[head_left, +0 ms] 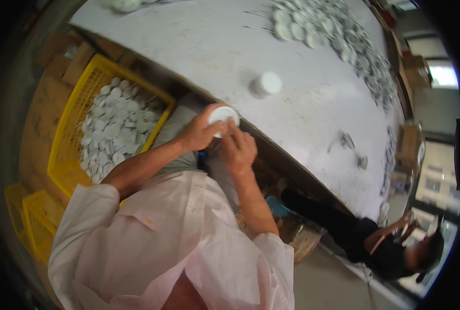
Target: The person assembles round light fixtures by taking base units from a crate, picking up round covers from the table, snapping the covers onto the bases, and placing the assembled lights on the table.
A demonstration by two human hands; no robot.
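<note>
A round white disc-shaped piece (222,113) with a raised rim is held at the table's near edge. My left hand (200,132) grips its left side, with the thumb lying across the face. Bent fingers of my right hand (239,150) press on the disc's lower right, close to the left thumb. Beyond my hands, a short white cylinder (269,83) stands on the white table (199,57). Left of my hands, a yellow plastic basket (60,147) holds a heap of small round white pieces (113,126).
A big pile of round white pieces with wires (338,36) covers the table's far right. Two loose wired pieces (361,161) lie nearer. More yellow baskets (39,217) stand at lower left. A person in black (372,243) sits on the right along the table.
</note>
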